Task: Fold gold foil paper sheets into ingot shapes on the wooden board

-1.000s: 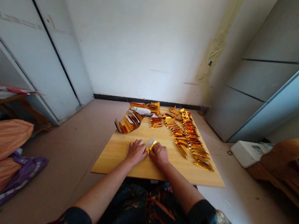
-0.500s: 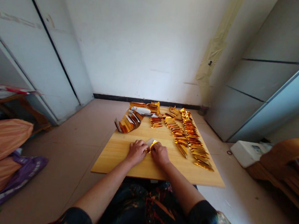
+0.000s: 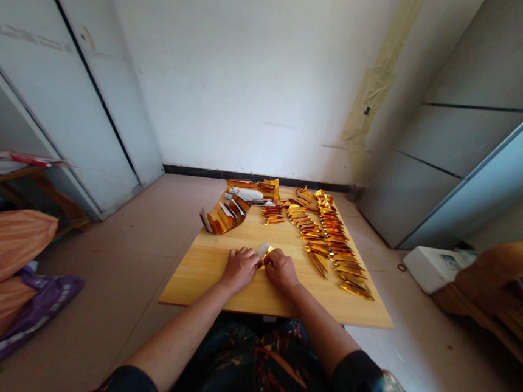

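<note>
dark patterned garment (image 3: pixel 256 366), orange streaks (image 3: pixel 285 369), short sleeves (image 3: pixel 360 375)

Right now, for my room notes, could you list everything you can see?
wooden board: one, light yellow, on the floor in front of the person
folded foil pieces: many, gold, in rows on the board's right side
curved foil stack: one, gold and white, at the board's far left
white roll: one, white, at the board's far edge
foil piece: one, gold and white, between the hands
bags: two, orange, on the left
bag: one, purple, under the orange bags
white box: one, white, on the right
left hand: one, on the foil piece
right hand: one, on the foil piece
</note>
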{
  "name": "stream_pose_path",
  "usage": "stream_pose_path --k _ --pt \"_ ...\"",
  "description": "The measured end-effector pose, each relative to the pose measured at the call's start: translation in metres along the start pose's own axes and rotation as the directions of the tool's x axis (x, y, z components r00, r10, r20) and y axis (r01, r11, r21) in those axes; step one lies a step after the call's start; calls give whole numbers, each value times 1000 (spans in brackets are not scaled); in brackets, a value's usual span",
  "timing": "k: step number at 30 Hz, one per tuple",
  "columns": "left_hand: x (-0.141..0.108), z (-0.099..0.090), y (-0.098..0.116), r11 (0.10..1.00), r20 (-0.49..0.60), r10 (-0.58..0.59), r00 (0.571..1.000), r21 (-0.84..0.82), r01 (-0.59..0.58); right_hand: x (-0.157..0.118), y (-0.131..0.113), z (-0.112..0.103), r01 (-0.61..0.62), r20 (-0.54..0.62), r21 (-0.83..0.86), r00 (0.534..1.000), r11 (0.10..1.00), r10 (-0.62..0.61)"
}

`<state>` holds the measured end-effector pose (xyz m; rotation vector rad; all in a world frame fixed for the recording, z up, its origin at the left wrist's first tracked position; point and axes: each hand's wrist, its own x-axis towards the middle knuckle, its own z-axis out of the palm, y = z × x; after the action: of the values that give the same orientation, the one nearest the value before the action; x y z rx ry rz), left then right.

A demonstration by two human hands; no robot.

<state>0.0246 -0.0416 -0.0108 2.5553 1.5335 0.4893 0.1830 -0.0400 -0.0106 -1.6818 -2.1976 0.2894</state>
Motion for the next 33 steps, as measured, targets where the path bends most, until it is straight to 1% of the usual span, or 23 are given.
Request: stream_pose_path --k 5,8,10,13,16,20,23,25,28,30,33 --pt "-2 -2 -5 991 -27 114 993 75 -111 -8 4 -15 163 -10 -142 986 976 -166" --pt "-3 -6 -14 983 -24 164 986 90 -162 -16 4 -17 210 -3 -162 977 964 -214" --pt "-4 -10 -18 980 -27 175 984 97 -172 -21 1 -15 230 6 -158 973 960 -232" --pt "-6 -14 -20 981 -28 165 986 104 -162 -27 -3 -10 277 34 -143 961 950 -275" --pt "-7 -13 -20 987 -48 133 990 98 -127 -27 -2 -6 325 57 -94 945 941 -321" --pt "-9 -5 -22 993 -76 95 993 72 -89 -23 8 -3 379 26 5 925 925 -379" --pt "-12 -1 -24 993 -82 103 991 63 -98 -21 14 -1 432 5 31 902 901 -432" --pt "-14 1 -25 992 -88 113 990 58 -108 -22 15 -1 439 2 -2 898 898 -439" --pt "-16 2 -25 993 -89 114 989 51 -110 -24 13 -1 423 16 -111 905 899 -424" --pt "-17 2 -23 993 -83 108 991 53 -104 -26 10 -1 436 35 -174 899 883 -437" --pt "-18 -2 -17 993 -81 99 992 65 -94 -27 8 -2 458 52 -225 887 860 -459"
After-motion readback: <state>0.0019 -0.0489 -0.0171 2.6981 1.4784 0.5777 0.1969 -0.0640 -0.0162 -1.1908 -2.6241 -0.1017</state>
